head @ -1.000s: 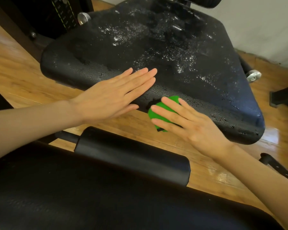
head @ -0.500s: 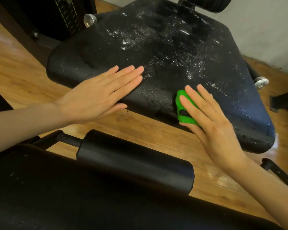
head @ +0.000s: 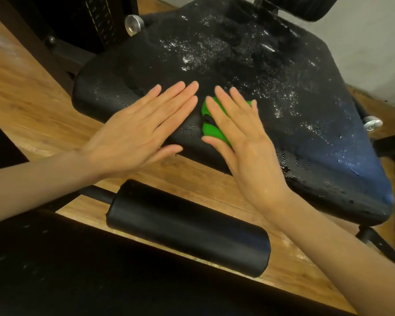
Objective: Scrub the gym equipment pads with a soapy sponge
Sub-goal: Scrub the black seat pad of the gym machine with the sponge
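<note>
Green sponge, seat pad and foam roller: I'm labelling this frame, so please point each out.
green sponge (head: 211, 131), head view, lower green lobe.
seat pad (head: 306, 124), head view, wet top surface.
foam roller (head: 187, 226), head view, middle of cylinder.

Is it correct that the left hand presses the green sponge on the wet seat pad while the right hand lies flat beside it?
Not quite: the hands are swapped. In the head view the right hand presses the green sponge on the wet seat pad, while the left hand lies flat beside it.

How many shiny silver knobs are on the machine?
2. One round silver metal knob sits at the wide black seat pad's far left corner, the other at its right edge. More may be hidden.
</note>
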The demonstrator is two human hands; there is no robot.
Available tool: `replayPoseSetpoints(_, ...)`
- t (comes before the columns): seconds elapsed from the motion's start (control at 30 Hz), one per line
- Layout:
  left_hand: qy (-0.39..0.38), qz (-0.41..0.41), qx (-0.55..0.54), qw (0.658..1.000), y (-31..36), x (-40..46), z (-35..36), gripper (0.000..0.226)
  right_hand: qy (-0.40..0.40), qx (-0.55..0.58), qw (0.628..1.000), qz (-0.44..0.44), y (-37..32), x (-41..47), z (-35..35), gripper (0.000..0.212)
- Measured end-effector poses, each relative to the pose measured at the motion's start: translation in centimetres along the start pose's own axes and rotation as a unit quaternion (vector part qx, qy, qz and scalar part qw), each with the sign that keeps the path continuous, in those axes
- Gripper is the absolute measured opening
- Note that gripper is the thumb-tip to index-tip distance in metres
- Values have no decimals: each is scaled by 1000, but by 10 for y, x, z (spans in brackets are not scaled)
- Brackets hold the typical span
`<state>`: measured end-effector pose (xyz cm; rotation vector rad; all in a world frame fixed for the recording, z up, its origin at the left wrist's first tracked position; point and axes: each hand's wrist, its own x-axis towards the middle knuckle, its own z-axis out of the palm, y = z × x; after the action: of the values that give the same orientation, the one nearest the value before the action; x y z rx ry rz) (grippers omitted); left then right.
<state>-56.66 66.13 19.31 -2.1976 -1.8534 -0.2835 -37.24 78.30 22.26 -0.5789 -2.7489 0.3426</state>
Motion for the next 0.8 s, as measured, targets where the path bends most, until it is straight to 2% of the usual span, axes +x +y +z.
replayPoseSetpoints(0.07, -1, 9, 1, 1000, -1, 1, 0, 69, -14, 11, 1000, -21, 12, -5, -8, 53)
replayPoseSetpoints(0.17, 12, 8, 1, 1000, -1, -1, 3, 68, -12, 17, 1000, 18, 28, -35, -32, 56)
replayPoseSetpoints(0.23, 18, 4, 3, 1000, -1, -1, 4, 68, 3, 27, 999, 32, 18, -26, -24, 54)
replayPoseSetpoints(0.37, 12, 21, 1, 1000, -2, -1, 1, 67, -11, 32, 999, -9, -2, 0, -7, 53)
replayPoseSetpoints(0.5, 23, -29, -9, 999, -11, -13, 0, 65, -32, 14, 998, -61, 18, -14, -23, 53)
replayPoseSetpoints(0.6, 26, -43, -9, 999, -14, -17, 3, 65, -45, 29, 997, -61, 13, 1, -14, 53)
replayPoseSetpoints(0.73, 26, -37, -8, 999, -14, -17, 2, 65, -58, -40, 988, -138, 27, -27, -23, 55)
replayPoseSetpoints(0.8, 31, -41, -7, 999, -13, -18, 4, 65, -67, -109, 978, -168, 35, -47, -28, 65)
